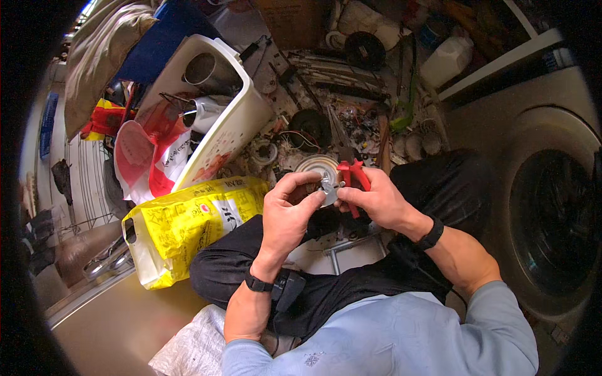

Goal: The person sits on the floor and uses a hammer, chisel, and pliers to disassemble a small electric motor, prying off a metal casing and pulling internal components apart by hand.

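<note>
My left hand [283, 216] pinches a small shiny metal piece [330, 195] between thumb and fingers; its exact kind is too small to make out. Close beside it, my right hand [384, 199] is closed around red-handled pliers [352, 168], whose dark jaws point away from me. The right thumb and fingertips meet near the metal piece, and I cannot tell whether they touch it. Just beyond both hands is a round, pale metal-rimmed object [316, 163], partly hidden by the fingers.
A yellow bag [194, 219] lies left of my knee, beside a white bin [235, 125] holding metal containers and red-and-white plastic. Scrap parts, wires and a black round part [309, 130] clutter the floor ahead. A front-loading washing machine [501, 135] stands at right.
</note>
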### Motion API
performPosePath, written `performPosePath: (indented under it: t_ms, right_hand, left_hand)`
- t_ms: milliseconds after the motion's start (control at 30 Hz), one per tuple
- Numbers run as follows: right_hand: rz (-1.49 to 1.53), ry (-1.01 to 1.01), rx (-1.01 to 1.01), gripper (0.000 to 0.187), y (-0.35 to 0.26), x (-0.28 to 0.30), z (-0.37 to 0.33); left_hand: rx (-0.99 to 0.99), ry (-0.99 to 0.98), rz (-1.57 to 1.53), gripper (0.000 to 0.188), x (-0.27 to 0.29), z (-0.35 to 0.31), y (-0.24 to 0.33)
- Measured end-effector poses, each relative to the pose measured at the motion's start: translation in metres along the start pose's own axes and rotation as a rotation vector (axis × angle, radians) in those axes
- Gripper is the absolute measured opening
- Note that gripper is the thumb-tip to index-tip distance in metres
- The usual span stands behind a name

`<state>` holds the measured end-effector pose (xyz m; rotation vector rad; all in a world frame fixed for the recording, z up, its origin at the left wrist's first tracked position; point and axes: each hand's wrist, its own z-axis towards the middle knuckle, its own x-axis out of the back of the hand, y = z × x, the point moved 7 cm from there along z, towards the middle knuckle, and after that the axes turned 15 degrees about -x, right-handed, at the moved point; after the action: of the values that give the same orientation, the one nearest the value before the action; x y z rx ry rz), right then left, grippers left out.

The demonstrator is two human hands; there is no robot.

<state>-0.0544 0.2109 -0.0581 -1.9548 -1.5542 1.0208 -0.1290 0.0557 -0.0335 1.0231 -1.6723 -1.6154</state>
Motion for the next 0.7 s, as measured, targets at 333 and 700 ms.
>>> performPosePath:
  t_ms: [333,700]
  right_hand:
    - [0.034,-0.004,0.000,0.017,0.008,-0.003,0.002]
    - [0.198,-0.054,-0.021,0.018,0.006,-0.002,-0.002]
  left_hand:
    - [0.165,-0.002,-0.202,0.034,0.000,-0.003,-0.018]
    - [0.103,-0.011,-0.421,0.036,-0.003,0.000,-0.007]
